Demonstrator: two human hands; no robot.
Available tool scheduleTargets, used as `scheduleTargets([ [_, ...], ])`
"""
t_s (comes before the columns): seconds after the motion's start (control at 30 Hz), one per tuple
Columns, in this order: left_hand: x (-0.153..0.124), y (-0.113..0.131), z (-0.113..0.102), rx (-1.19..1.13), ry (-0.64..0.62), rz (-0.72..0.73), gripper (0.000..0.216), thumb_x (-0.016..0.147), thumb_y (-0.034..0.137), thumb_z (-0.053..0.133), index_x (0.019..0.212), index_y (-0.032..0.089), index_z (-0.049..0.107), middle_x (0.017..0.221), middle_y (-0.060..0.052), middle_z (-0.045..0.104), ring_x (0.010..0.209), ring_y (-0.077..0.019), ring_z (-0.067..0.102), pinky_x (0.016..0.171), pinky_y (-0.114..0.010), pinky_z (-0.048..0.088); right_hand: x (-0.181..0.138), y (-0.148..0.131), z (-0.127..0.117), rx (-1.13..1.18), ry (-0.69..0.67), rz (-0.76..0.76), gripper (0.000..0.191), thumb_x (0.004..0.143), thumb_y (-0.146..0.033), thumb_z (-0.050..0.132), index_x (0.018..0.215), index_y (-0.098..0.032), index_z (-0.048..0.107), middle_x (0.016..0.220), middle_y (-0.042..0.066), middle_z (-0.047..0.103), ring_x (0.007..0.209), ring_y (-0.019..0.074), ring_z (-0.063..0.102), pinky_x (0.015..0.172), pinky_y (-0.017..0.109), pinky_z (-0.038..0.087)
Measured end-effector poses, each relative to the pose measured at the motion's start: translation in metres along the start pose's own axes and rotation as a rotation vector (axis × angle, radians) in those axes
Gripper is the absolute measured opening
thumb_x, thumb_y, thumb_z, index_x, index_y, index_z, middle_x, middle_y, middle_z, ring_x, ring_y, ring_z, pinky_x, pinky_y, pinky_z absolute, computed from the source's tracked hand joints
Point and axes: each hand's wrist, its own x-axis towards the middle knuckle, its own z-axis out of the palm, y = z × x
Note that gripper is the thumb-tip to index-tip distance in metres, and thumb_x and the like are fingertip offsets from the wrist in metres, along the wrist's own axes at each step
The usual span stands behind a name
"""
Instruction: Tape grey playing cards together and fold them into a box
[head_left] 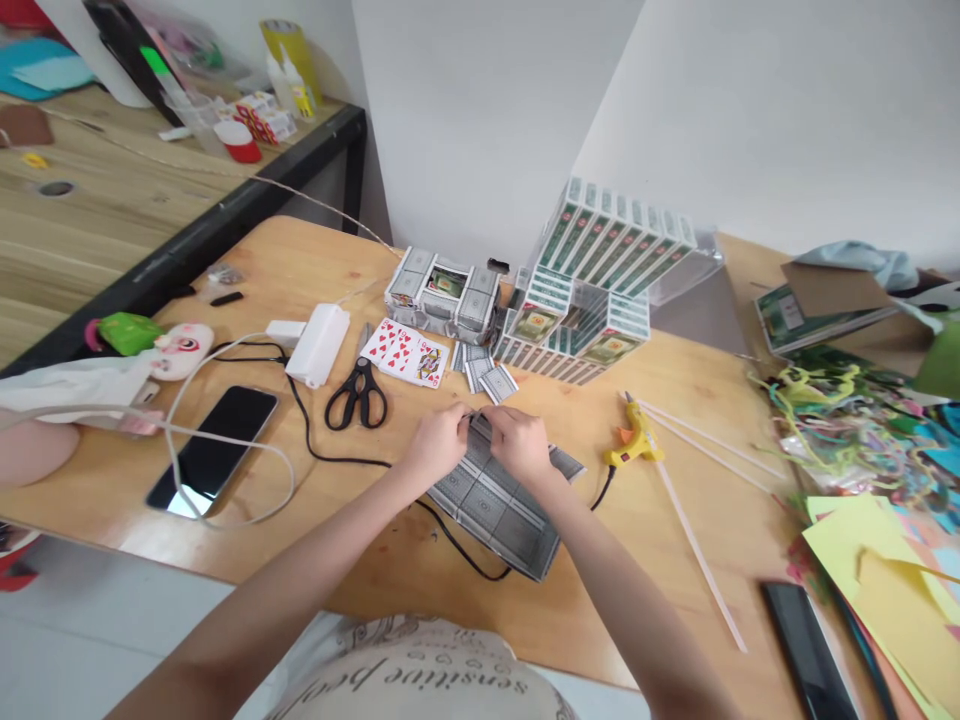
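Note:
A grey-backed panel of joined playing cards (491, 500) lies on the table in front of me. At its far edge my left hand (441, 440) is closed, fingertips pinching the card edge. Close beside it, my right hand (519, 440) pinches the same edge, and the fingertips of the two hands almost meet. Exactly what sits between the fingertips is partly hidden. Beyond the hands are small cut card pieces (480, 372) and face-up heart playing cards (405, 353). Black scissors (358, 392) rest to the left. A yellow glue gun (634, 436) lies to the right.
Behind stand a structure of grey cards (444, 297) and stacked green-and-white card boxes (600, 240). A phone (217, 450), white cable and power strip (319, 345) occupy the left. Glue sticks (701, 560), a dark device (806, 650) and coloured paper (892, 580) are at right.

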Motion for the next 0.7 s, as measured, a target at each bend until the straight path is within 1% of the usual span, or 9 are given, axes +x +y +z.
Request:
scheduleTargets([
  [0.1,0.001,0.002,0.0,0.023,-0.008,0.001,0.026,0.085,0.016,0.041,0.1,0.018,0.062,0.091,-0.008,0.07,0.083,-0.0205,0.066,0.071,-0.027,0.047,0.001,-0.003,-0.001,0.004,-0.018,0.005,0.037,0.077,-0.005,0.039,0.102,-0.018,0.064,0.098,0.006,0.069,0.087,0.0161,0.062,0.078,0.024,0.044],
  [0.27,0.0,0.009,-0.001,0.083,-0.037,-0.04,0.026,0.086,0.017,0.04,0.101,0.017,0.061,0.088,-0.01,0.07,0.079,-0.0217,0.066,0.069,-0.028,0.047,0.004,-0.006,-0.004,-0.006,-0.063,0.034,0.035,0.079,-0.006,0.039,0.101,-0.018,0.063,0.095,0.007,0.069,0.087,0.0165,0.062,0.076,0.024,0.043],
  [0.37,-0.001,0.01,-0.002,0.082,-0.028,-0.016,0.025,0.085,0.018,0.042,0.101,0.016,0.06,0.09,-0.01,0.069,0.081,-0.0221,0.066,0.07,-0.029,0.047,0.005,-0.005,-0.011,0.016,-0.08,0.054,0.031,0.084,-0.011,0.038,0.101,-0.019,0.062,0.094,0.006,0.069,0.087,0.0156,0.062,0.076,0.022,0.043],
  [0.47,-0.001,0.006,-0.003,0.049,-0.028,0.017,0.026,0.082,0.015,0.045,0.103,0.017,0.061,0.093,-0.009,0.069,0.084,-0.0223,0.065,0.072,-0.029,0.048,0.005,-0.006,-0.022,0.011,-0.131,0.058,0.027,0.089,-0.019,0.037,0.1,-0.021,0.061,0.094,0.005,0.068,0.086,0.0159,0.062,0.073,0.023,0.042],
  [0.53,-0.001,0.003,-0.002,0.02,-0.022,0.021,0.029,0.08,0.012,0.046,0.103,0.018,0.061,0.096,-0.008,0.069,0.086,-0.0222,0.065,0.073,-0.029,0.048,0.006,-0.008,-0.028,-0.049,-0.199,0.066,0.026,0.088,-0.019,0.037,0.097,-0.022,0.061,0.093,0.005,0.069,0.083,0.0172,0.063,0.069,0.024,0.042],
  [0.6,0.0,0.001,0.0,-0.016,-0.007,0.001,0.032,0.079,0.011,0.046,0.104,0.019,0.062,0.098,-0.007,0.069,0.089,-0.0216,0.064,0.076,-0.029,0.048,0.006,-0.011,-0.031,-0.123,-0.266,0.095,0.024,0.085,-0.016,0.04,0.094,-0.021,0.061,0.091,0.006,0.069,0.082,0.0183,0.063,0.067,0.025,0.041],
  [0.7,0.004,-0.002,0.004,-0.098,0.019,-0.048,0.034,0.077,0.009,0.047,0.104,0.02,0.064,0.101,-0.005,0.069,0.092,-0.0196,0.064,0.08,-0.028,0.048,0.007,-0.014,-0.03,-0.183,-0.31,0.142,0.022,0.08,-0.012,0.044,0.093,-0.02,0.06,0.091,0.007,0.069,0.082,0.0188,0.063,0.066,0.024,0.039],
])
